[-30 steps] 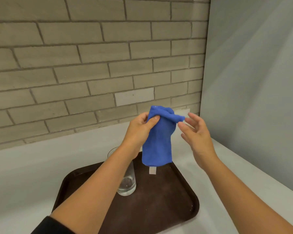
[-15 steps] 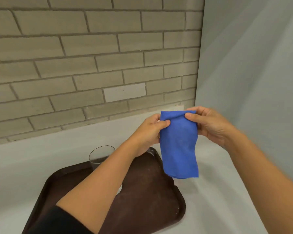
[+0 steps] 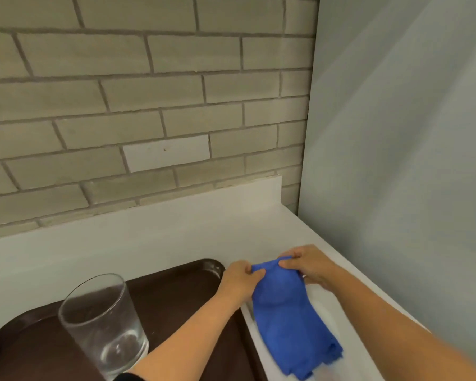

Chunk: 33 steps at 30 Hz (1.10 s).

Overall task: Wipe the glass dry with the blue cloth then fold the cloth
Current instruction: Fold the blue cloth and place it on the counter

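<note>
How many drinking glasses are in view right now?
1. A clear, empty drinking glass stands upright on the dark brown plastic tray, left of the person's left forearm. None shows on the white counter; the arms could hide something small.

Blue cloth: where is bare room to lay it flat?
White counter between the brick wall and the brown tray is bare. The tray's middle, right of the glass, is open. Crowded: the right strip, where both hands hold the blue cloth.

Blue cloth point(image 3: 289, 320), dark brown tray point(image 3: 182, 292), clear glass point(image 3: 105, 325), beige brick wall point(image 3: 149, 92).
</note>
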Each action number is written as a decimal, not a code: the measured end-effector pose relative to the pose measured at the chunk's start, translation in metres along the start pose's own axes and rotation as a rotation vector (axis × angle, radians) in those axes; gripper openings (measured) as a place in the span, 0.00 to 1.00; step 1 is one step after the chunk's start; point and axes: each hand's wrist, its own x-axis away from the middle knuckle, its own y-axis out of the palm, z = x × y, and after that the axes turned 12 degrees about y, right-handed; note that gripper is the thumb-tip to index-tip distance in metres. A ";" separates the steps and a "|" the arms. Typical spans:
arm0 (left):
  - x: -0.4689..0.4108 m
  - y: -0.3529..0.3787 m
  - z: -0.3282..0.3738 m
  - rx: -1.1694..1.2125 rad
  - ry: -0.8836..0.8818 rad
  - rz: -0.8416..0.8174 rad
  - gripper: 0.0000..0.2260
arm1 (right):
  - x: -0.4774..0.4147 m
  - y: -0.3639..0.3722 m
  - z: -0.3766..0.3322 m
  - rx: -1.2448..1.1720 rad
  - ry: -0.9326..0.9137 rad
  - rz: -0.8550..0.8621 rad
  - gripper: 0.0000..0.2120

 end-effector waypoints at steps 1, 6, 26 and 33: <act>-0.009 -0.001 -0.007 -0.132 0.031 -0.003 0.16 | -0.013 0.004 0.003 0.017 -0.011 0.029 0.11; -0.035 -0.008 -0.029 -0.606 -0.009 -0.033 0.15 | -0.052 0.017 0.011 0.095 -0.075 0.098 0.10; -0.053 0.007 -0.047 -0.823 0.355 -0.064 0.17 | -0.024 0.014 0.012 0.639 -0.244 -0.031 0.11; -0.045 0.012 -0.044 -0.821 0.216 -0.259 0.18 | -0.013 0.019 0.020 0.829 -0.184 -0.139 0.11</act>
